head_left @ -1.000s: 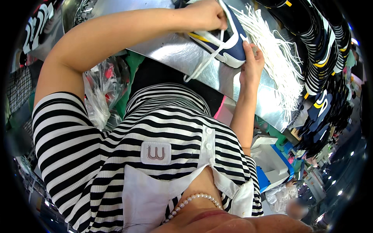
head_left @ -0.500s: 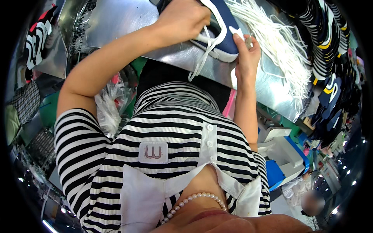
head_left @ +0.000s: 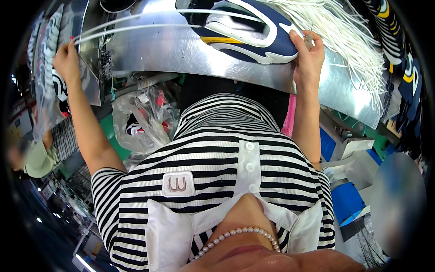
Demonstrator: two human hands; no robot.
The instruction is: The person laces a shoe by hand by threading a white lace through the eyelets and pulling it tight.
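A navy shoe upper [head_left: 247,34] with white and yellow trim lies on the shiny metal table [head_left: 181,54]. My right hand [head_left: 308,56] grips its near right edge. My left hand [head_left: 67,61] is stretched far out to the left, pinching the end of a white lace [head_left: 158,20]. The lace runs taut in two strands from that hand across the table to the shoe upper.
A heap of loose white laces [head_left: 349,41] lies at the table's right. Stacked navy and yellow shoe uppers [head_left: 408,68] line the far right. A clear plastic bag [head_left: 145,118] sits under the table edge on the left. Blue and white boxes [head_left: 349,181] are at lower right.
My left hand has left the shoe upper and swung far out to the left, drawing the white lace taut. The shoe upper now rests on the table under my right hand.
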